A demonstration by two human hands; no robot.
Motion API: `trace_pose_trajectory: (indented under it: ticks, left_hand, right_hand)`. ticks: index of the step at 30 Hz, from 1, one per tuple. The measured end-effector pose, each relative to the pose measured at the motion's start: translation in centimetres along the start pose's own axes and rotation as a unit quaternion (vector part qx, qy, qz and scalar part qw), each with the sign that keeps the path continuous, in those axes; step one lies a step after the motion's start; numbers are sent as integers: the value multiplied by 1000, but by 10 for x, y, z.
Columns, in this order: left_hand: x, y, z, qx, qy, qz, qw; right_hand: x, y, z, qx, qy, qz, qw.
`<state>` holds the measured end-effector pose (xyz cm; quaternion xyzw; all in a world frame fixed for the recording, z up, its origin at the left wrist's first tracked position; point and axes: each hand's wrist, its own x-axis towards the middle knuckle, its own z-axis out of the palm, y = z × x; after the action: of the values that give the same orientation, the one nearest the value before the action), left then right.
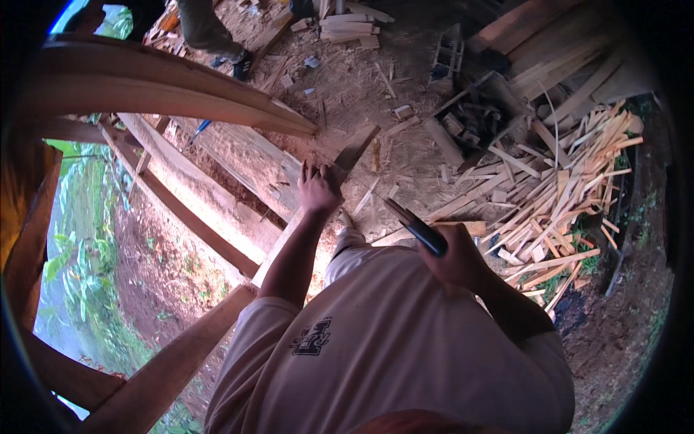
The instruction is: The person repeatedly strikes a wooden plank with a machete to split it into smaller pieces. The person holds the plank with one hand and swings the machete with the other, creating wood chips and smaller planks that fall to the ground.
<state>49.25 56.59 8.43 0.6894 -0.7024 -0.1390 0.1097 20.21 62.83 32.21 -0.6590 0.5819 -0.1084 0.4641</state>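
My left hand (318, 192) is closed over a narrow wooden board (356, 147), its fingers curled at the board's edge. Beyond the hand the board's far end sticks out, dark on one side. Off to the right, near my shirt front, my right hand (457, 259) grips a hand tool by its dark rounded handle (431, 239). A narrow, flat part of the tool points away toward the board, apart from it. Its exact kind I cannot make out from this angle.
Large curved timbers (159, 83) cross the left side, with a slope of plants beyond. A heap of split wood strips (571, 199) lies at right, beside a box of dark offcuts (473, 119). Another person's leg and shoe (242, 65) show at the far left. Shavings cover the ground.
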Motion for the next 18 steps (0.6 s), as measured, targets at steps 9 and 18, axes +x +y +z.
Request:
trace_pose_trajectory:
  ticks: [9, 18]
  left_hand:
    - [0, 12, -17, -7, -6, -9, 1000]
    - [4, 4, -3, -17, 19, -21, 999]
  right_hand:
    - [124, 19, 94, 24, 36, -97, 994]
    - [-10, 5, -3, 5, -4, -8, 1000]
